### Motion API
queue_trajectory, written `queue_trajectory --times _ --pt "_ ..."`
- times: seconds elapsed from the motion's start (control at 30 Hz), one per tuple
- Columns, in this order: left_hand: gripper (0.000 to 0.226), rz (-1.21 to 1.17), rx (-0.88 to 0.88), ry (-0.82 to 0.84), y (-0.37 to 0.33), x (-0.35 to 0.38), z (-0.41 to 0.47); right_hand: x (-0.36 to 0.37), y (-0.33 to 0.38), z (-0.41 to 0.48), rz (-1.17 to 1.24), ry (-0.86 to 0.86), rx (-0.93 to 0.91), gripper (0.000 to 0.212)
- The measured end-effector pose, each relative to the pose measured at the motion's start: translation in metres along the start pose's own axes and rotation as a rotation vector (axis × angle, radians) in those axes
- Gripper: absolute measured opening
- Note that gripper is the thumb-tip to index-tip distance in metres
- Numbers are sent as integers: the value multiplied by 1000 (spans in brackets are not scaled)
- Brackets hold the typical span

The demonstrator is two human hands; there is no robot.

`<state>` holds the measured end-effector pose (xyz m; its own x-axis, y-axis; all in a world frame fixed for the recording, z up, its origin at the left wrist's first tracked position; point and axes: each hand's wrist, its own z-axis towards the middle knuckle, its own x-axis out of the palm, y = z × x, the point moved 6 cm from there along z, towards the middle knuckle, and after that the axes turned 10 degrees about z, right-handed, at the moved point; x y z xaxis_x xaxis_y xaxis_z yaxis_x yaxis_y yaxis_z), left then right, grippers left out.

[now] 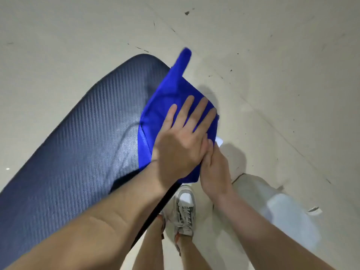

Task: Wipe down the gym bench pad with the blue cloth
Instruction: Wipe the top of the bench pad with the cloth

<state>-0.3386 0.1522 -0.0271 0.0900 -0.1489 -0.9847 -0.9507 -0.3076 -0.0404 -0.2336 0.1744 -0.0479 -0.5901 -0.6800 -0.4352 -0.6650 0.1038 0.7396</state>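
my left hand (179, 145) presses the cloth (167, 98) flat, right hand (214, 168) pinches it; overhanging the pad (87, 133), it may slip.

Floor (272, 45): pale cream all around, thin seams cutting across it on the diagonal.
Scuffs: dark flecks scattered over the floor, and there's the biggest blot (187, 13) up near the top edge.
Sneaker (185, 211): grey and white, laced, toe pointing up the frame, flat on the floor.
Pale object (288, 217): low on the right, whitish, too blurred to name.
Scrap (314, 210): small, white, curled, just beside that pale object.
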Motion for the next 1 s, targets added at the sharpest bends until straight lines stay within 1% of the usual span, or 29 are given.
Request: queue_trajectory --times 0.07,0.1,0.13,0.17,0.2,0.23,0.27,0.3,0.37,0.43,0.47,0.53,0.57,0.63,0.73,0.8,0.83,0.9,0.93,1.0 --pt "55 46 109 28 -16 9 -31 8 -28 -27 -219 155 62 35" --pt "53 66 197 28 -25 12 -46 5 -37 -37 -267 190 88 31" --pt "50 66 267 23 -29 13 -59 -2 -41 -42 -250 171 109 30" --pt "49 50 302 27 -29 14 -68 -12 -42 -43 -144 103 182 34" --pt "50 36 311 38 -26 14 -72 -21 -36 -42 28 19 272 35" --pt "53 21 299 41 -23 12 -71 -26 -34 -39 238 -45 379 29" --pt "55 12 275 43 -19 11 -68 -23 -29 -33 423 -50 451 17" --pt "57 10 253 42 -15 8 -62 -17 -19 -23 507 -12 462 11" --pt "58 15 228 17 -5 4 -46 -4 1 -2 616 37 457 13" --pt "60 29 223 -17 11 0 -23 3 16 23 675 16 420 16" --pt "61 50 221 -32 19 -1 -10 3 23 36 677 1 397 24" --pt "63 99 193 -22 33 -1 13 0 32 56 605 -51 338 42" --pt "63 113 158 1 37 0 22 -2 35 62 570 -77 294 46" --pt "62 98 74 25 36 1 23 0 35 62 547 -109 244 43" --pt "58 80 -6 -9 25 3 -9 10 32 44 516 -180 216 54" --pt "57 30 -21 -27 19 7 -41 19 28 25 508 -242 176 55" --pt "59 2 -22 -18 17 10 -58 24 27 13 480 -275 139 55" --pt "67 -15 -16 55 13 18 -93 39 18 -16 474 -315 86 52" --pt "69 -7 -13 94 14 21 -115 52 13 -36 485 -297 112 52" --pt "61 10 10 105 18 24 -154 76 1 -72 504 -225 211 56"
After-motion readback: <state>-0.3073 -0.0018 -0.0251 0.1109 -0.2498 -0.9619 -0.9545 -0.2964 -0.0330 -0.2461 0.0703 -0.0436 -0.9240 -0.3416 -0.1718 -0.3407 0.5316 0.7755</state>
